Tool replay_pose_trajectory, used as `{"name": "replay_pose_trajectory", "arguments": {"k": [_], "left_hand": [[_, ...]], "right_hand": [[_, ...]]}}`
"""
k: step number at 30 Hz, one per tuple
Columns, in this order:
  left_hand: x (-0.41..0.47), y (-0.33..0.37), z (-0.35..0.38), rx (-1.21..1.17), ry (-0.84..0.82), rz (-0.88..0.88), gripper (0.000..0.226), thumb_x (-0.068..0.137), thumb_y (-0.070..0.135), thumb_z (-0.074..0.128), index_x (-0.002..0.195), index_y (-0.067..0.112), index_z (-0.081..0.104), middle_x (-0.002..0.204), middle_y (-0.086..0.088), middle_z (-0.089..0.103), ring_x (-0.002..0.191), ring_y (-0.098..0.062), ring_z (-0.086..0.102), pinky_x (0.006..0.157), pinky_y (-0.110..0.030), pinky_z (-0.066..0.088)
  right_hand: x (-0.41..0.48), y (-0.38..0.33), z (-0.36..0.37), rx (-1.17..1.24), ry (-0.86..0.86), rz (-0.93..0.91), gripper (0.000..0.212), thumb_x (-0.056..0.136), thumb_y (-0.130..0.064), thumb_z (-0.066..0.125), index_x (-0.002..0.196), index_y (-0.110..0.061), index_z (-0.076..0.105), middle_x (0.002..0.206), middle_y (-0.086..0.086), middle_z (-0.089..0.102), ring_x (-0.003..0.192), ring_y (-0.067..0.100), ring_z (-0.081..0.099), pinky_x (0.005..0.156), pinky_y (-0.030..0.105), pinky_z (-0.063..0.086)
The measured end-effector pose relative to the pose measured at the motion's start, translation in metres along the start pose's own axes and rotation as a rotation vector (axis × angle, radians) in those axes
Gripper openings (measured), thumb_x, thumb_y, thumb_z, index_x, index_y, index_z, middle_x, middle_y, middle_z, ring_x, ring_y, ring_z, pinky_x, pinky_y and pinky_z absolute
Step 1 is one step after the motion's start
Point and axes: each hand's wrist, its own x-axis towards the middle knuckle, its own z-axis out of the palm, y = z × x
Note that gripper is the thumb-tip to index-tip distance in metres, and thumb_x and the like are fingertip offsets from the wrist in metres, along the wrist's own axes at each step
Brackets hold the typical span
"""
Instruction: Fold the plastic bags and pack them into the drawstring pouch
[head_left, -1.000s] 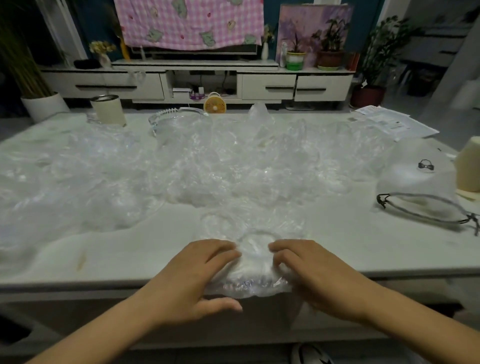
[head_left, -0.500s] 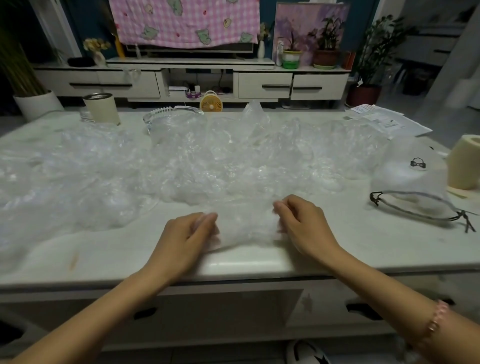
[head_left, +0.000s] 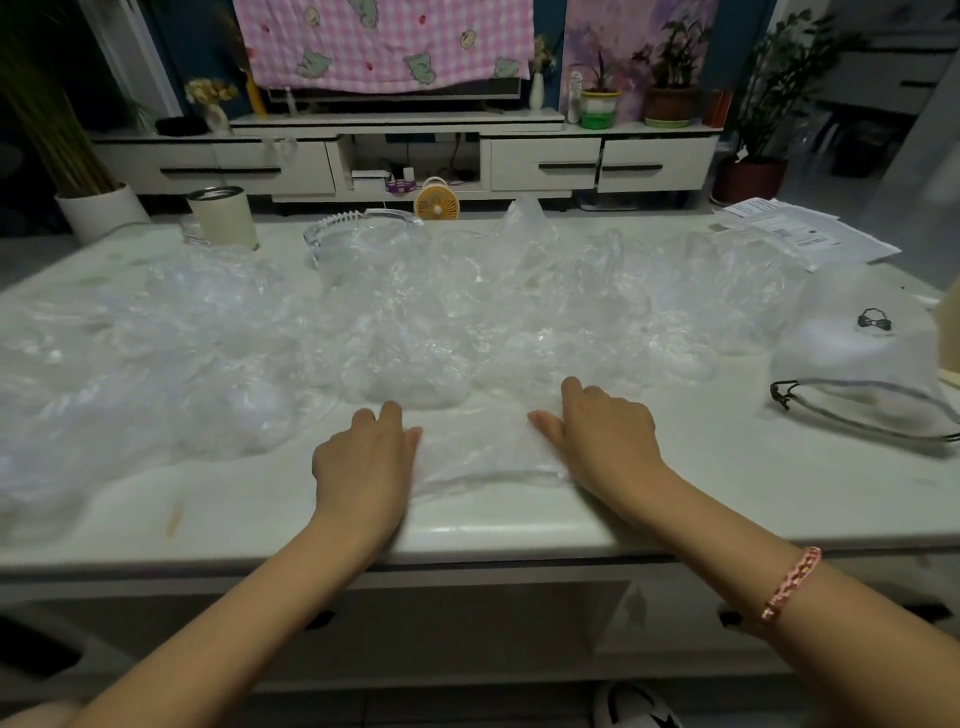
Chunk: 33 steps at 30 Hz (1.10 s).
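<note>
Loose plastic bags (head_left: 415, 312) heaped across the surface (head_left: 701, 493) from 9 to 1 o'clock. Left hand (head_left: 363, 457) at 6 o'clock, fingers straight, pressing the left edge of a flattened plastic bag (head_left: 483, 447). Right hand (head_left: 602, 441) lies palm down on that bag's right edge, gripping nothing. Drawstring pouch (head_left: 857, 364) lies at 3 o'clock, mouth gaping, well apart from both hands.

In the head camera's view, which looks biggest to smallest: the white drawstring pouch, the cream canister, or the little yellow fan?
Largest: white drawstring pouch.
Next: cream canister.
Smallest: yellow fan, but it stands farther off, behind the table, so its real size is unsure.
</note>
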Motion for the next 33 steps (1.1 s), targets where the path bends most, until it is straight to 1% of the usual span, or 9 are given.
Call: {"name": "replay_pose_trajectory", "arguments": {"k": [4,6,10,14,17,21,24,27,33], "left_hand": [[0.003,-0.012,0.008,-0.358,0.193,0.151,0.033,0.095,0.032,0.051,0.070,0.010,0.052,0.082,-0.002,0.047,0.076,-0.018,0.044,0.063,-0.027,0.031],[0.005,-0.016,0.001,-0.688,0.167,0.143,0.040,0.093,0.034,0.052,0.060,0.014,0.041,0.064,0.003,0.042,0.059,-0.009,0.038,0.056,-0.022,0.030],[0.002,-0.009,-0.029,-1.095,-0.101,0.190,0.041,0.079,0.044,0.054,0.055,0.013,0.043,0.045,0.009,0.041,0.044,-0.003,0.038,0.049,-0.012,0.033],[-0.013,0.000,-0.041,-1.173,-0.273,0.269,0.036,0.075,0.042,0.057,0.054,0.015,0.044,0.043,0.010,0.040,0.041,-0.001,0.037,0.047,-0.009,0.031],[-0.015,-0.002,-0.038,-1.125,-0.292,0.284,0.037,0.074,0.043,0.058,0.053,0.016,0.044,0.045,0.010,0.038,0.043,-0.002,0.036,0.048,-0.010,0.030],[-0.003,-0.019,-0.038,-0.955,-0.069,0.135,0.032,0.078,0.042,0.063,0.062,0.015,0.056,0.046,0.006,0.050,0.042,-0.003,0.044,0.046,-0.014,0.035],[-0.001,-0.025,-0.042,-1.231,0.038,-0.134,0.034,0.084,0.049,0.058,0.087,0.015,0.059,0.067,0.002,0.062,0.059,-0.001,0.058,0.053,-0.012,0.045],[-0.012,-0.011,-0.043,-1.600,-0.448,-0.230,0.058,0.080,0.056,0.063,0.109,0.006,0.057,0.104,-0.014,0.069,0.095,-0.028,0.068,0.079,-0.037,0.058],[-0.028,0.008,-0.041,-1.419,-0.434,-0.149,0.009,0.089,0.015,0.061,0.089,0.006,0.063,0.080,-0.007,0.070,0.076,-0.024,0.069,0.069,-0.034,0.058]], "right_hand": [[-0.003,0.012,0.003,0.071,0.230,-0.212,0.019,0.088,-0.019,0.065,0.078,-0.006,0.055,0.069,0.007,0.052,0.056,0.020,0.041,0.044,0.024,0.017],[-0.001,0.016,-0.007,0.252,0.230,-0.260,0.009,0.091,-0.015,0.059,0.093,-0.006,0.061,0.086,0.006,0.057,0.075,0.024,0.054,0.059,0.028,0.035],[-0.009,0.005,-0.049,0.920,-0.152,-0.211,0.056,0.081,-0.041,0.067,0.131,-0.030,0.044,0.123,-0.017,0.048,0.110,-0.002,0.044,0.083,0.007,0.035],[-0.015,-0.017,-0.057,0.951,-0.657,-0.291,0.079,0.071,-0.047,0.073,0.139,-0.036,0.033,0.138,-0.018,0.040,0.118,-0.004,0.036,0.088,0.013,0.035],[-0.012,-0.026,-0.049,0.991,-0.738,-0.315,0.042,0.079,-0.036,0.074,0.108,-0.009,0.061,0.096,0.007,0.061,0.090,0.009,0.053,0.081,0.035,0.045],[-0.015,-0.028,-0.051,1.089,-0.778,-0.224,0.023,0.085,-0.021,0.069,0.067,-0.015,0.056,0.058,-0.010,0.053,0.056,0.006,0.051,0.059,0.020,0.044],[-0.016,-0.026,-0.050,1.233,-0.684,-0.134,0.023,0.086,-0.018,0.068,0.068,-0.013,0.054,0.055,-0.010,0.053,0.053,0.005,0.050,0.053,0.019,0.044],[-0.018,-0.027,-0.048,1.372,-0.608,-0.022,0.013,0.085,-0.017,0.067,0.079,-0.008,0.060,0.066,-0.003,0.059,0.061,0.008,0.056,0.057,0.019,0.047],[-0.018,-0.026,-0.046,1.521,-0.585,0.071,0.015,0.087,0.002,0.059,0.094,-0.009,0.065,0.086,0.005,0.065,0.077,0.017,0.065,0.070,0.024,0.053]]}}
